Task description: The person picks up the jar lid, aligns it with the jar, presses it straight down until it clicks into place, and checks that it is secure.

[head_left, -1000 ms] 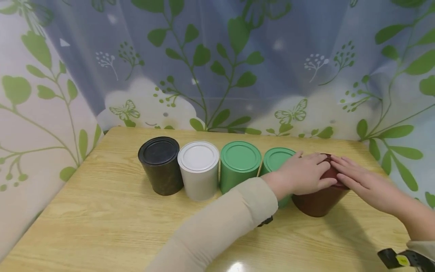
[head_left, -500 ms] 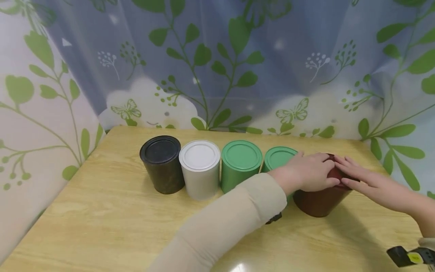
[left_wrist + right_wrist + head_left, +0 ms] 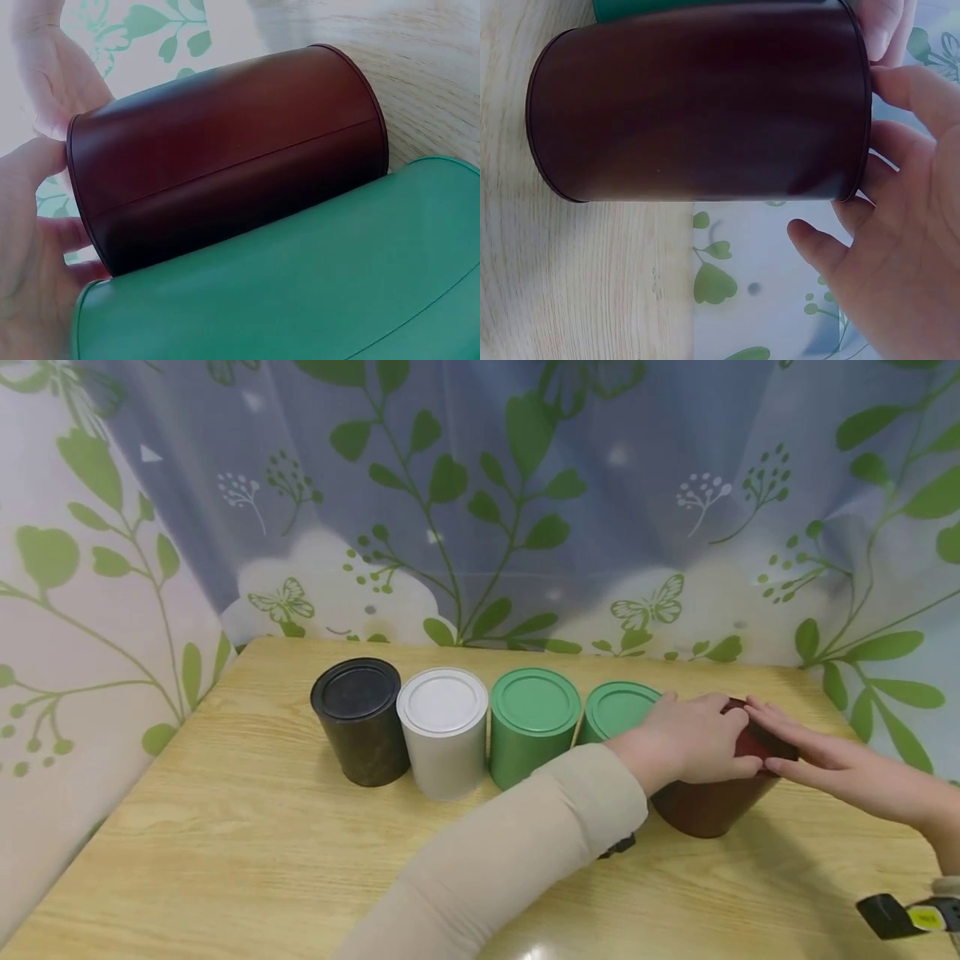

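A dark red canister (image 3: 708,806) stands upright at the right end of a row on the wooden table. My left hand (image 3: 690,739) lies over the left part of its top, fingers bent slightly over the lid. From the other side my right hand (image 3: 847,768) touches the right rim with mostly straight fingers. Both thumbs are near the front rim, and a strip of red lid shows between the hands. In the left wrist view, a green canister (image 3: 285,277) stands close beside the red canister (image 3: 232,142). My left forearm hides part of the nearest green canister (image 3: 618,710).
Left along the row stand another green canister (image 3: 534,718), a white canister (image 3: 444,735) and a black canister (image 3: 362,722), all with lids on. The wooden table (image 3: 247,860) extends in front of them. A leaf-patterned curtain (image 3: 480,510) hangs behind and at both sides.
Both hands have shifted slightly rightward on the red canister's top, and a little more of its lid shows. The canisters keep their places; the view has drifted slightly.
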The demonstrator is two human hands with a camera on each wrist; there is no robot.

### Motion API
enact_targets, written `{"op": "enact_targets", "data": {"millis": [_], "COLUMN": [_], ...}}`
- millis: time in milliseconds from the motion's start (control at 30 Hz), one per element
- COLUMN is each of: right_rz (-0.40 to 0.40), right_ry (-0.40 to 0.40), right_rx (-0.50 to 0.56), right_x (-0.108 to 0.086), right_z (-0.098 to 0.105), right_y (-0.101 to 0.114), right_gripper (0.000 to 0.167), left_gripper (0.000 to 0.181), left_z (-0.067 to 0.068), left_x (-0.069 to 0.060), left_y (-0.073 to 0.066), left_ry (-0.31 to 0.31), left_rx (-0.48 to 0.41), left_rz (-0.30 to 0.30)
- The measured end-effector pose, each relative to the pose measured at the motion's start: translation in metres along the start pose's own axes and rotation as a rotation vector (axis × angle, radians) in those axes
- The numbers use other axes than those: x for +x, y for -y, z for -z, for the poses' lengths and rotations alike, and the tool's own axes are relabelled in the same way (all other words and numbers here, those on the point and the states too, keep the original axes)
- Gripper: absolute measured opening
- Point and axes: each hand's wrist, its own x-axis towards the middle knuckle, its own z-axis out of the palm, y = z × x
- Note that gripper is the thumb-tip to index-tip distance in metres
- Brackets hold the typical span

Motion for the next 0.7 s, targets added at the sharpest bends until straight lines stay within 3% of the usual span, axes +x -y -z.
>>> {"op": "enact_targets", "data": {"millis": [367, 700], "right_rz": [0.098, 0.062], "right_ry": [0.01, 0.002], "right_rx": [0.066, 0.011], "right_x": [0.0033, 0.0008], "right_z": [0.0029, 0.0037], "right_y": [0.0013, 0.004], "right_gripper": [0.069, 0.064], "left_gripper": [0.06, 0.059], "left_z": [0.0013, 0.0021], "left_x": [0.0005, -0.0021], "left_y": [-0.0033, -0.0054], "left_ry": [0.001, 0.022], "left_rx": [-0.015, -0.027], "left_rz": [0.061, 0.076]}}
